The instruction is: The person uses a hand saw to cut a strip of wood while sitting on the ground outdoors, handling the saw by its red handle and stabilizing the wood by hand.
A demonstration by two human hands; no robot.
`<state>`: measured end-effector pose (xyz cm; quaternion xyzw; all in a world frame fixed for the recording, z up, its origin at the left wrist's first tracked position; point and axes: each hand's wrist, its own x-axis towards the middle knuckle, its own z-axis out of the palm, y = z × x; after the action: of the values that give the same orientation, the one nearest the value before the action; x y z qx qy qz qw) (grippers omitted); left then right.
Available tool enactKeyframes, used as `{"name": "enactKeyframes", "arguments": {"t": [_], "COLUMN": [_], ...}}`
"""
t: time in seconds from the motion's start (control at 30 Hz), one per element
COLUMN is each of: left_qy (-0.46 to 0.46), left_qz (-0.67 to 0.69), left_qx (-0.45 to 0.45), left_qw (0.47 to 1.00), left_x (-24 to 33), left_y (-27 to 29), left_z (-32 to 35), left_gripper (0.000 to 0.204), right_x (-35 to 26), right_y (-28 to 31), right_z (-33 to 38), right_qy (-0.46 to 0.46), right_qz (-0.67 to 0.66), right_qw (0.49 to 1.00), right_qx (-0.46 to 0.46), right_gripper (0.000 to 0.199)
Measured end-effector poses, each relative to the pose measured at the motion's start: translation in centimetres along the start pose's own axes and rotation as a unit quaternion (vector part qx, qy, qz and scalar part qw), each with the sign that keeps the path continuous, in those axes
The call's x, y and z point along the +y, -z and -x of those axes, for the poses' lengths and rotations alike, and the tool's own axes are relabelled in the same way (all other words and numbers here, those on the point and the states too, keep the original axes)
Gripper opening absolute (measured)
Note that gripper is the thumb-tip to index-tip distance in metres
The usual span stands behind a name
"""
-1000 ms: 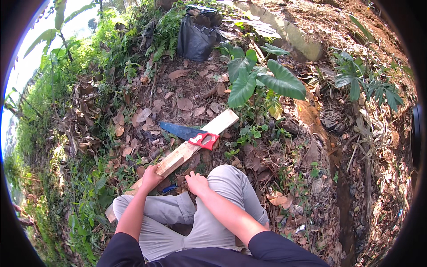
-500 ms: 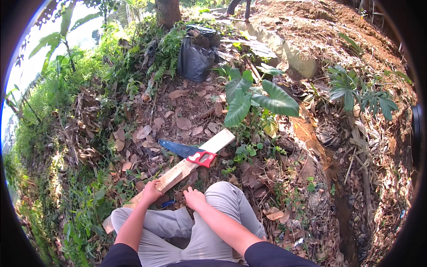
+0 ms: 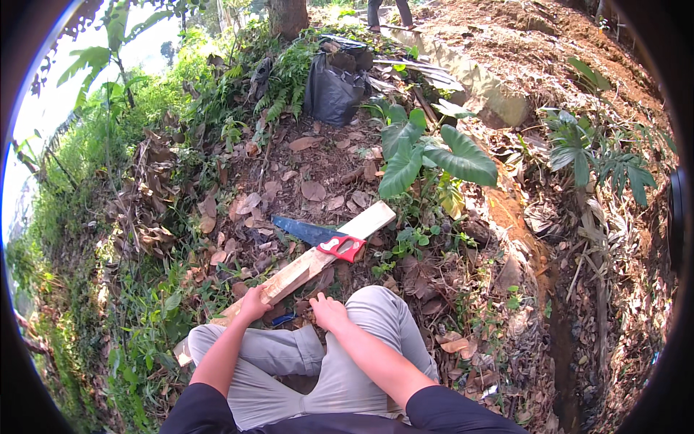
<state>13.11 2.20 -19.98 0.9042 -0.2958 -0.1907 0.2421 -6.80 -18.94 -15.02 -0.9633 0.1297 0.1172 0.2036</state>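
A pale wooden plank (image 3: 375,220) lies slantwise on the leafy ground before me, its near end passing beside my left leg. My left hand (image 3: 254,304) grips the plank's edge near my left knee. Across the far half of the plank rests a handsaw (image 3: 342,247) with a red and white handle. Its dark blade points left over the leaves. Close to my right shin, my right hand (image 3: 330,312) has its fingers curled; what they hold, if anything, is hidden. A small blue object (image 3: 283,319) lies on the ground between my hands.
A black plastic bag (image 3: 334,90) stands near a tree trunk (image 3: 288,18). Broad-leaved plants (image 3: 460,155) grow beyond the plank. To the right runs a narrow ditch (image 3: 562,340). Another person's legs (image 3: 390,13) show at the far top.
The whole view has shifted slightly, so the scene sits farther right. My hands, the plank and the saw keep about the same places relative to each other. The distant person's legs have changed stance.
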Motion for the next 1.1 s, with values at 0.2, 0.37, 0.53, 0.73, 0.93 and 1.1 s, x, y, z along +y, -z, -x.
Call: {"name": "enactKeyframes", "arguments": {"t": [0.2, 0.37, 0.53, 0.73, 0.93, 1.1], "left_qy": [-0.004, -0.031, -0.047, -0.023, 0.058, 0.075], "left_qz": [-0.017, -0.060, -0.033, 0.086, 0.104, 0.103], "left_qx": [0.032, 0.005, 0.059, -0.004, -0.081, -0.072], "left_qw": [0.999, 0.998, 0.997, 0.996, 0.990, 0.989], "left_x": [0.5, 0.7, 2.0, 1.0, -2.0, -3.7], "left_y": [-0.9, 0.3, 0.9, 2.7, 6.7, 6.4], "left_z": [0.4, -0.4, 0.3, -0.3, 0.9, 1.8], "left_gripper": [0.077, 0.070, 0.066, 0.084, 0.089, 0.085], "right_x": [0.4, 0.7, 0.2, 0.0, 0.1, 0.1], "right_y": [-0.8, -1.6, -0.9, -0.4, -0.1, 0.1], "right_z": [-0.7, -1.4, -1.1, -1.3, -1.6, -2.1], "right_qy": [0.005, 0.011, -0.022, -0.024, -0.052, -0.033], "right_qz": [0.000, 0.042, 0.012, 0.014, -0.018, -0.056], "right_qw": [0.999, 0.995, 0.999, 0.998, 0.997, 0.988], "right_qx": [0.033, 0.088, 0.035, 0.062, 0.054, 0.138], "right_gripper": [0.049, 0.048, 0.036, 0.034, 0.022, 0.020]}}
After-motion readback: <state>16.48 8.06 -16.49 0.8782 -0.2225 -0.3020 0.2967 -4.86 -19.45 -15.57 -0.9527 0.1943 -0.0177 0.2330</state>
